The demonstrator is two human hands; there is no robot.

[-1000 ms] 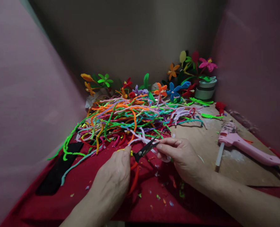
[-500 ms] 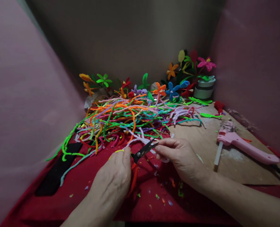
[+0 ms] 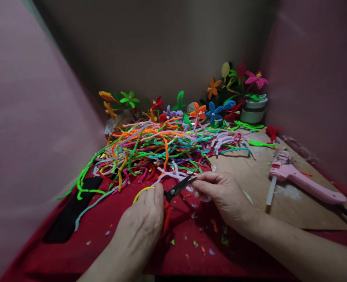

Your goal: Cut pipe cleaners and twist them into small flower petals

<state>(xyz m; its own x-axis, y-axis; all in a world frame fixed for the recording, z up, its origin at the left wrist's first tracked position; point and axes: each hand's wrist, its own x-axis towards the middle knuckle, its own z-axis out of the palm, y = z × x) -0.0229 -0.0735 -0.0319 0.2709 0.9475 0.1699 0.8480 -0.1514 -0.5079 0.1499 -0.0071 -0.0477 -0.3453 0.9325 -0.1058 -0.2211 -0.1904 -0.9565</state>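
The left hand [image 3: 145, 215], in the head view, grips the scissors [image 3: 175, 191], blades near the right hand [image 3: 220, 190] — fingertips pinched, their hold too small to tell. Scraps [image 3: 195, 244] litter the bench [image 3: 103, 258]; several flowers [image 3: 214, 113] look finished — the heaped stems [image 3: 161, 143] seem unshaped.

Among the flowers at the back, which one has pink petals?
The pink flower at the far right, above the pale green pot, with a yellow centre. The other open flowers look orange, green, red, purple or blue.
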